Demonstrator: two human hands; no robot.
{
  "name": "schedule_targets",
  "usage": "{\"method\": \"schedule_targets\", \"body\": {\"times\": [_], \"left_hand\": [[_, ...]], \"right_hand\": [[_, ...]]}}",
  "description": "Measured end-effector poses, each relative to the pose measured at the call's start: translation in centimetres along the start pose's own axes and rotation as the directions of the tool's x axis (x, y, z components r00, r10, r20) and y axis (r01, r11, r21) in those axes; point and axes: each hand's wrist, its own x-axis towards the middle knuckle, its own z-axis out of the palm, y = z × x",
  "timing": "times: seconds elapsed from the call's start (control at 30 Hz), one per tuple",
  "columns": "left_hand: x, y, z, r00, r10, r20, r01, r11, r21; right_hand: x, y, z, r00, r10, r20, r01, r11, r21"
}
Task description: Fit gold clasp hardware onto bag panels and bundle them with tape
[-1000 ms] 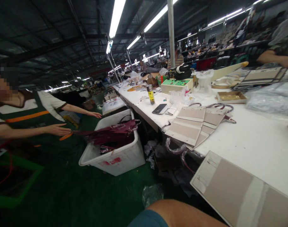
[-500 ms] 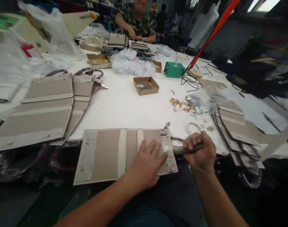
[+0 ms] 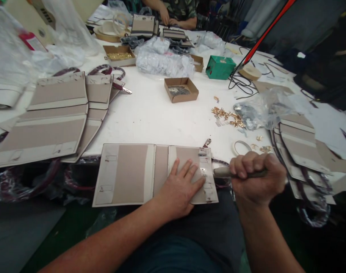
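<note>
My left fingers [image 3: 191, 171] lie spread on a flat, beige rectangular panel [image 3: 133, 174] at the white table's [image 3: 144, 117] near edge; my right fingers [image 3: 246, 163] clench a dull rod-shaped tool [image 3: 222, 172]. Panel seems light, stiffish, best held by its rims.

The left grip [image 3: 180, 189] covers part of the beige panel [image 3: 134, 174]. To the panel's right, the right grip [image 3: 256, 176] hides the middle of a tool [image 3: 222, 172], whose kind is unclear. Beyond the panel, grey bits [image 3: 179, 90] in a cardboard box [image 3: 187, 98] are too small to identify, and the top edge cuts off a co-worker [image 3: 182, 10]. Far left of the panel, a white sheet [image 3: 3, 99] is cropped.
</note>
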Motion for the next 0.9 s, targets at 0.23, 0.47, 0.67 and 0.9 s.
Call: {"method": "schedule_targets", "body": {"times": [0.23, 0.47, 0.67, 0.9], "left_hand": [[0.0, 0.2, -0.2, 1.0, 0.008, 0.022, -0.008, 1.0, 0.007], [-0.2, 0.1, -0.2, 1.0, 0.011, 0.027, -0.011, 1.0, -0.005], [-0.1, -0.1, 0.2, 1.0, 0.003, -0.008, -0.003, 0.999, -0.04], [-0.1, 0.0, 0.1, 1.0, -0.007, -0.023, 0.005, 0.999, -0.05]], "right_hand": [[-1.1, 1.8, 0.2, 0.994, -0.001, 0.112, 0.005, 0.999, -0.035], [-1.7, 1.8, 0.4, 0.971, -0.043, 0.235, 0.077, 0.987, -0.138], [-1.8, -0.3, 2.2, 0.91, -0.076, 0.408, 0.165, 0.968, -0.187], [-1.8, 1.4, 1.3, 0.866, 0.037, 0.498, 0.208, 0.88, -0.427]]}}
